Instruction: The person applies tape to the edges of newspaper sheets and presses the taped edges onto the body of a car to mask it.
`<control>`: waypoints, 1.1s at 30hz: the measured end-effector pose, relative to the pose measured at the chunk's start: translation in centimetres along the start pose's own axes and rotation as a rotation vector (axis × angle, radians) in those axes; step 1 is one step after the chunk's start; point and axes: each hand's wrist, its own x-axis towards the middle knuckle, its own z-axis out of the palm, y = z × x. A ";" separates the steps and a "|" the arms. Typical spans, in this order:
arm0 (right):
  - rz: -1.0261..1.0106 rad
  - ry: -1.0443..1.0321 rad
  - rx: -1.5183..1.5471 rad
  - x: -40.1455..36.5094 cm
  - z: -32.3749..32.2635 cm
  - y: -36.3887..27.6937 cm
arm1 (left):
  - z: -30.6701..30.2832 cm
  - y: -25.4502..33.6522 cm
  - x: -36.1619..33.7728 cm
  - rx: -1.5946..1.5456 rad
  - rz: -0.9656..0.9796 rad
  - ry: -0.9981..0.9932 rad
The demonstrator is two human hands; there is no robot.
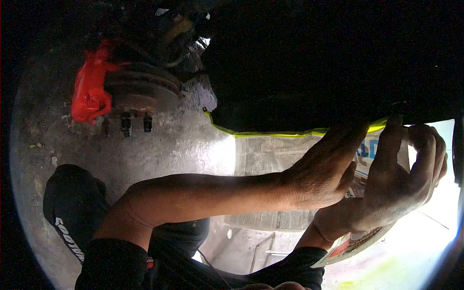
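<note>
A yellow-green tape strip (270,134) runs along the lower edge of a dark panel (309,72). Printed newspaper (275,159) hangs below that edge. My left hand (324,169) reaches in from the left, fingers stretched up flat against the taped edge; its fingertips fade into the dark. Just to its right is my right hand (406,179), thumb and curled fingers closing on the taped edge where the strip ends from view. Shadow and the fingers hide exactly how the tape sits there.
At the upper left a red brake caliper (92,92) sits on a brake disc (145,84) with dark studs pointing down. Grey concrete floor (169,150) lies beneath. My dark-clothed knee (75,193) is at lower left. Bright light washes out the right side.
</note>
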 end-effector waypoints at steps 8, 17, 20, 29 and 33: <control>0.100 -0.043 -0.072 -0.1 -0.6 -1.2 | -0.3 0.3 0.5 -0.028 -0.008 -0.004; -0.024 -0.017 -0.050 -0.9 -0.8 -1.0 | -0.4 -0.2 -0.3 -0.075 -0.055 -0.055; -0.104 0.008 -0.051 -1.0 -0.9 -0.9 | -0.4 0.0 -0.4 -0.160 -0.117 -0.104; 0.078 0.061 -0.025 -0.5 -0.2 -1.5 | -0.3 0.3 0.0 -0.180 -0.130 -0.103; 0.141 0.094 -0.006 -1.0 0.6 -1.0 | -0.1 0.5 -0.1 -0.160 -0.080 -0.058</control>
